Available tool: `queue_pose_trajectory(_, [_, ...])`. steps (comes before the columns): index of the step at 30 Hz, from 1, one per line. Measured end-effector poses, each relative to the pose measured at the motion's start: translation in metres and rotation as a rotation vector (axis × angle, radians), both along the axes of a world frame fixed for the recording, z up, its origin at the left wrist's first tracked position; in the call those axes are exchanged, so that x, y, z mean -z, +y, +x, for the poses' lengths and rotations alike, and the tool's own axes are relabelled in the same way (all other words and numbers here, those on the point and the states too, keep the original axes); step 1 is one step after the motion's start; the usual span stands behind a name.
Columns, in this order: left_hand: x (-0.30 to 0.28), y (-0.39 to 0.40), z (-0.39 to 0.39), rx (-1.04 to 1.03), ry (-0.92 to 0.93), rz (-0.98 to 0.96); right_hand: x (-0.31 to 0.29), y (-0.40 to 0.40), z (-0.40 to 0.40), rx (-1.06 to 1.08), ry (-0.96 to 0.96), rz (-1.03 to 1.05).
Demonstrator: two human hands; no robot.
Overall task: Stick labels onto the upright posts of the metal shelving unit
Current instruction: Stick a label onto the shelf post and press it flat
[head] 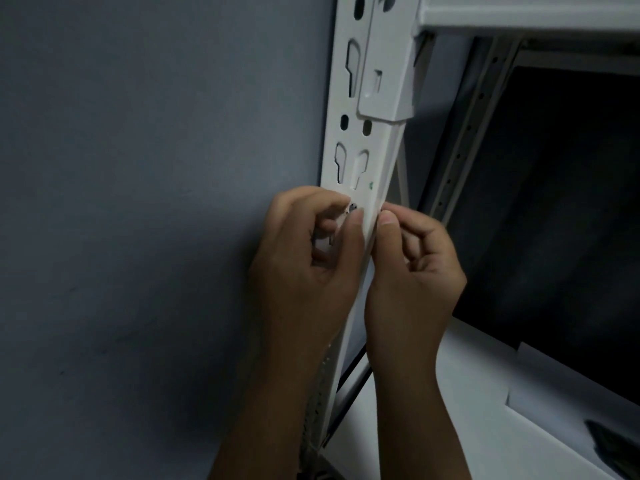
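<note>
Left hand (304,258) and right hand (412,268) pinch a small, illegible label (353,207) against the white post (377,161).

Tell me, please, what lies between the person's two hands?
In the head view, the white slotted metal upright post runs between the left hand and right hand; both thumbs press against it, near a small, partly hidden label.

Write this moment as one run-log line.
left hand: pinching label | right hand: pinching at post edge | label: partly hidden
</note>
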State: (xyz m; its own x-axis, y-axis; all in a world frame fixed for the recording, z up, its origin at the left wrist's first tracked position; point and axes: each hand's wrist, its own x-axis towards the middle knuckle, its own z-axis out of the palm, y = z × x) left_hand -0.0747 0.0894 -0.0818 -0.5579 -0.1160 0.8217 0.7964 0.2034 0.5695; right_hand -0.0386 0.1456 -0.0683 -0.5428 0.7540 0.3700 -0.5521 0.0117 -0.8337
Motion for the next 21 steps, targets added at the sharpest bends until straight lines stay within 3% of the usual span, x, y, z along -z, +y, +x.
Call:
queue_pose_trajectory(8, [0.003, -0.009, -0.006, -0.128, 0.047, -0.153, 0.001, 0.000, -0.002, 0.032, -0.002, 0.016])
queue_pose_trajectory(13, [0.004, -0.010, -0.006, -0.222, 0.205, -0.240, 0.002, 0.000, -0.001, 0.040, -0.009, 0.038])
queue_pose_trajectory(21, [0.008, -0.010, -0.008, -0.242, 0.281, -0.233, 0.002, -0.001, -0.001, 0.043, -0.012, 0.044])
